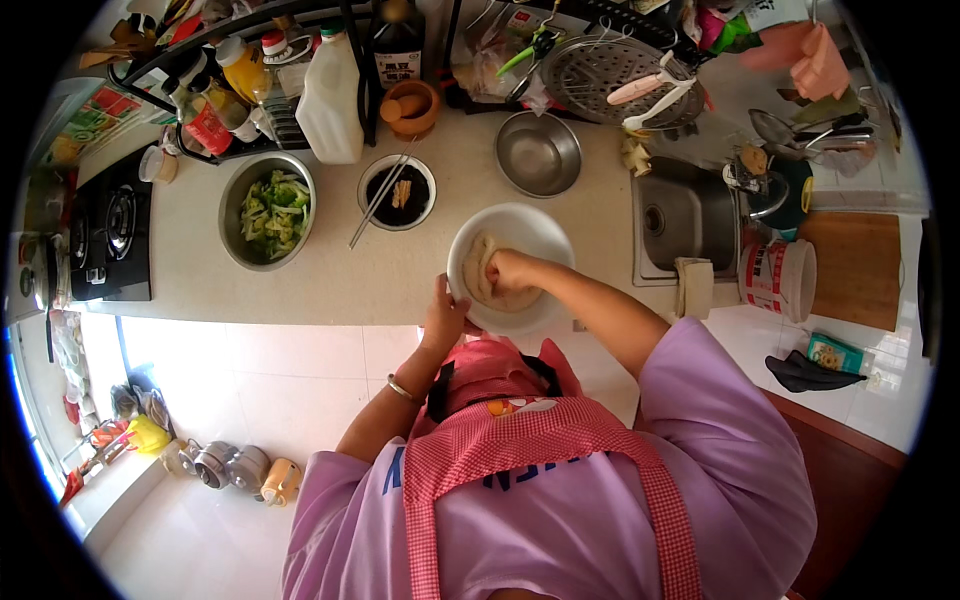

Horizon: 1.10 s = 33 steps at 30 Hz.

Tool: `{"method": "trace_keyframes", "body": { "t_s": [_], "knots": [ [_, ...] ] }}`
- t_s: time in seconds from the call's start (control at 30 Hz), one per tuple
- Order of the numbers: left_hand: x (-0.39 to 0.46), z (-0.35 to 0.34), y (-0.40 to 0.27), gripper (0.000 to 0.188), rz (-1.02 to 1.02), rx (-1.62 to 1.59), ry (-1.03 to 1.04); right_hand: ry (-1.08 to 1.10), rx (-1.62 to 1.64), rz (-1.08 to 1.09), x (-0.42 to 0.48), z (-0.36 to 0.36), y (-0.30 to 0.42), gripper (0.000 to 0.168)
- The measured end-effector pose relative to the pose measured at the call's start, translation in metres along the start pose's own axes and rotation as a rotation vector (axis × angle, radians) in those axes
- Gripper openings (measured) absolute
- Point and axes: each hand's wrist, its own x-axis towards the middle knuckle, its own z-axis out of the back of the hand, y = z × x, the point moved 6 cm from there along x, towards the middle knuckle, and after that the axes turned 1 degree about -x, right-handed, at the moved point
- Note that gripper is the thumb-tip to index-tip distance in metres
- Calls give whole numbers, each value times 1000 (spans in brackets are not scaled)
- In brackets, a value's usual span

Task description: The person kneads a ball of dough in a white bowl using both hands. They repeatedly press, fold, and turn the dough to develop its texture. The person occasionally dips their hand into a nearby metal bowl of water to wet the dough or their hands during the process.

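A large white bowl (pixel 551 229) sits at the counter's front edge, with a pale, wet-looking dough or batter (pixel 480 277) inside. My right hand (pixel 511 271) reaches down into the bowl, fingers curled and fingertips hidden in the pale mass; whether they grip any of it is unclear. At the bowl's left rim, my left hand (pixel 448 313) holds the side, thumb up by the edge and the other fingers partly hidden beneath. Just behind stands an empty steel bowl (pixel 538 154). A smaller bowl of dark content (pixel 401 214) with metal chopsticks (pixel 379 196) across it is to the left.
A steel basin (pixel 225 217) of cut green vegetables stands left, before a black gas stove (pixel 112 225). A white plastic jug (pixel 330 105) and a wooden mortar (pixel 411 109) line the back. The steel sink (pixel 690 225) is at right, a folded cloth (pixel 694 289) over its front edge.
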Motion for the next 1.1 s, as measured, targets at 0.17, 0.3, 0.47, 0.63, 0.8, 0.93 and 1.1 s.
{"method": "trace_keyframes", "body": {
  "t_s": [0.17, 0.3, 0.47, 0.63, 0.8, 0.93, 1.1],
  "knots": [
    [15, 3, 9, 44, -15, -40, 0, -76, -13, 9, -15, 10, 10, 16],
    [18, 5, 11, 43, -27, -82, 12, -215, -71, 38, -53, 11, 12, 14],
    [9, -5, -9, 41, -6, -40, 13, -506, -515, -127, -65, -5, -21, 11],
    [3, 0, -4, 40, -14, -19, -23, -420, -462, -157, -52, -5, -10, 13],
    [-2, -3, -1, 42, 32, 4, 9, -312, -341, -178, -19, -14, -40, 13],
    [3, 2, 5, 42, 2, -60, -13, -184, -368, -170, -3, -10, -43, 15],
    [14, 0, 5, 43, -14, -79, -14, -626, -233, -19, -49, -3, -24, 5]
  ]
}}
